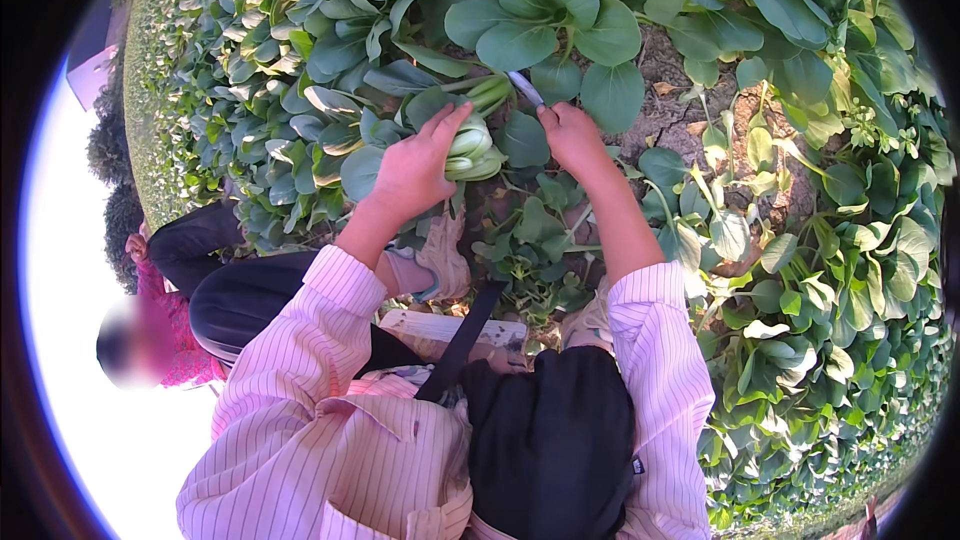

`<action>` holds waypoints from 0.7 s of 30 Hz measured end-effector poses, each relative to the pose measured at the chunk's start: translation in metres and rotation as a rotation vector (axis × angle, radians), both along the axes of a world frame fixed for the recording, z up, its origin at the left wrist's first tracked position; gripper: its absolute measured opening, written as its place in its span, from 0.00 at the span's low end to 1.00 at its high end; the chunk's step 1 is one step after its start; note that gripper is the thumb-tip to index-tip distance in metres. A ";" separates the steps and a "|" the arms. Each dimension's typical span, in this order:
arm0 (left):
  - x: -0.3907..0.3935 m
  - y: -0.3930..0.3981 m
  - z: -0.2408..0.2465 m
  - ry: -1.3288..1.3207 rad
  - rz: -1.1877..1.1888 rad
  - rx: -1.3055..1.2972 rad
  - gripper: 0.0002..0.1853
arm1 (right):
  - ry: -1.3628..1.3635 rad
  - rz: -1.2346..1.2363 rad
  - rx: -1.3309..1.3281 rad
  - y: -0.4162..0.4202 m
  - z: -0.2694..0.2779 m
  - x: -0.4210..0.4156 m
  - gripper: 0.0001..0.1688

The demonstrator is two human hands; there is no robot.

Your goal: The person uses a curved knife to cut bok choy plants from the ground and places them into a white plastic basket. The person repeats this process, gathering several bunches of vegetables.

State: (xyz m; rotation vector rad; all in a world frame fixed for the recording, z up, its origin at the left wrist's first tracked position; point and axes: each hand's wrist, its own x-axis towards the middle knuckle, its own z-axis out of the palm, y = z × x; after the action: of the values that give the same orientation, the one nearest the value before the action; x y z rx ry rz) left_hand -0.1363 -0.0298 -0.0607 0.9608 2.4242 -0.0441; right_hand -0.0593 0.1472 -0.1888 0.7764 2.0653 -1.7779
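Several heads of bok choy (471, 150), with pale green stalk bases pointing right, are gripped together in my left hand (421, 157). Beside them, a further green stalk base (491, 92) lies just above my fingers, close to the knife's tip; whether my left hand holds it too, I cannot tell. My right hand (571, 136) is closed around the handle of a knife, which is mostly hidden in the fist. The knife's metal blade (526, 88) points up and left, towards that stalk base. A leafy bok choy plant (555, 22) stands in the soil just above the blade.
Dense rows of leafy greens (885, 240) spread on both sides. Cracked soil (660, 90) shows right of my right hand, with wilted leaves (729, 229) below it. A low white board (457, 334) lies between my shoes. Another person (176, 330) in pink is at the left.
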 end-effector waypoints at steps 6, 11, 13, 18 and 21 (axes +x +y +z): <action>0.001 -0.014 0.000 -0.043 0.083 0.055 0.50 | 0.039 0.225 0.328 0.001 0.014 0.023 0.16; 0.012 -0.038 0.013 -0.035 0.196 0.240 0.47 | 0.125 0.102 0.279 0.001 0.028 0.063 0.21; 0.019 -0.028 0.036 -0.056 0.221 0.276 0.48 | 0.101 -0.051 0.201 0.019 0.044 0.064 0.23; 0.042 -0.016 0.110 -0.437 0.442 0.714 0.51 | 0.194 -0.297 -0.094 0.053 0.147 0.051 0.39; 0.051 -0.017 0.147 -0.782 0.550 0.966 0.55 | 0.308 -0.184 -0.212 0.063 0.217 0.050 0.41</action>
State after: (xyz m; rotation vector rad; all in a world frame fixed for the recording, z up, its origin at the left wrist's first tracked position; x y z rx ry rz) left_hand -0.0857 -0.0465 0.0862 0.4401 1.7912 1.4937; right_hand -0.0090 0.2099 0.0286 0.6856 1.9899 -2.2999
